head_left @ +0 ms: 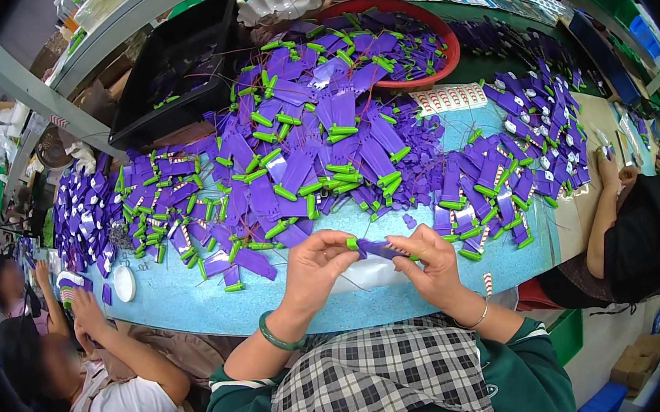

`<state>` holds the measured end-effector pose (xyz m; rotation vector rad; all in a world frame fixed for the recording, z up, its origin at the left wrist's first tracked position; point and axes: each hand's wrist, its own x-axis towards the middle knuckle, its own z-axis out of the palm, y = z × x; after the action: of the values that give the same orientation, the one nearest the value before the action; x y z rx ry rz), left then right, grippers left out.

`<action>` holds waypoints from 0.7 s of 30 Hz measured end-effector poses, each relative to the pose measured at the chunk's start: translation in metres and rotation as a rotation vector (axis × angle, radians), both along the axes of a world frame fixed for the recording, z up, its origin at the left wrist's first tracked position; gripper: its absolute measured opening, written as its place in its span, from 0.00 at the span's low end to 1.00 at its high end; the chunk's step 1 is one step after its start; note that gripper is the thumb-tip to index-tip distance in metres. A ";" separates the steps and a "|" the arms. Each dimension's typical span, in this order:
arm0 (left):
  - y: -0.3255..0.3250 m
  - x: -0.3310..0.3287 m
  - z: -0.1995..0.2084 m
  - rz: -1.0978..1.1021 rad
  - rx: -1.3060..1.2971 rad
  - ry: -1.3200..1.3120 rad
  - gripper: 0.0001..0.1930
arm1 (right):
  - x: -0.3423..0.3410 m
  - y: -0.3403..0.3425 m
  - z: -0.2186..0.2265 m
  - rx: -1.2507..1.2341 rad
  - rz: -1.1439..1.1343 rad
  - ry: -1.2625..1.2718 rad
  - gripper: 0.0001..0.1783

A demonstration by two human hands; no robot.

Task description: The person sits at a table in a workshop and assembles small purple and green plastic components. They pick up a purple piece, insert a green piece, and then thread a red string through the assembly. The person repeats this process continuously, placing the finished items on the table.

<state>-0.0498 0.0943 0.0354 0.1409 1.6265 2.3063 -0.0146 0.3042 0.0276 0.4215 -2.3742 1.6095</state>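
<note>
Between my two hands, low over the near part of the table, is a purple flat piece with green ends (375,247). A red-and-white striped patch shows along its right part. My left hand (311,270) pinches the left green end between thumb and fingers. At the other end, my right hand (433,266) has thumb and forefinger closed on the piece, by the striped patch. Just beyond my hands spreads a big heap of similar purple pieces with green edges (317,152), several trailing thin dark red wires. A small striped strip (488,283) hangs beside my right wrist.
A red basin (449,55) full of purple pieces stands at the back, with a black tray (130,114) at back left. A striped sticker sheet (451,99) lies near the basin. A white lid (124,283) rests at left. Co-workers sit at left (131,408) and right (634,232).
</note>
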 end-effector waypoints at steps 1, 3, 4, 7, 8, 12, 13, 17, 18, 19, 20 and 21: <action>0.000 0.002 -0.002 0.002 0.012 -0.005 0.11 | 0.002 -0.001 0.000 0.011 0.002 0.003 0.25; 0.001 0.006 -0.006 0.003 0.036 -0.015 0.11 | 0.005 -0.002 0.000 0.030 0.005 0.008 0.25; 0.001 0.006 -0.006 0.004 0.046 -0.018 0.11 | 0.004 0.001 0.003 0.049 0.045 -0.046 0.24; -0.004 0.006 -0.008 -0.153 -0.070 -0.039 0.13 | -0.003 0.019 0.012 0.122 0.218 -0.186 0.24; -0.003 0.009 -0.006 -0.219 -0.176 -0.004 0.13 | -0.006 0.024 0.011 0.161 0.314 -0.215 0.23; 0.008 0.018 -0.005 -0.265 -0.319 0.032 0.10 | -0.003 0.015 0.016 -0.006 0.349 -0.441 0.18; 0.008 0.017 -0.005 -0.234 -0.301 0.028 0.10 | 0.001 0.011 0.010 -0.039 0.284 -0.523 0.18; 0.011 0.017 -0.008 -0.215 0.070 -0.174 0.10 | 0.005 -0.003 -0.005 -0.477 0.414 -0.459 0.26; 0.009 0.017 -0.005 -0.220 -0.008 -0.100 0.10 | 0.002 0.002 -0.004 -0.422 0.501 -0.440 0.26; 0.005 0.017 0.001 -0.230 -0.084 -0.026 0.09 | -0.006 0.009 0.001 -0.366 0.581 -0.422 0.27; 0.003 0.016 0.007 -0.241 -0.154 0.048 0.09 | -0.011 0.016 0.006 -0.304 0.658 -0.404 0.27; 0.000 0.015 0.013 -0.239 -0.308 0.234 0.09 | -0.015 0.017 0.011 -0.238 0.588 -0.314 0.20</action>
<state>-0.0346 0.0948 0.0479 0.5192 1.9368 1.8947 -0.0297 0.3208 0.0382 0.9438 -2.3576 2.3349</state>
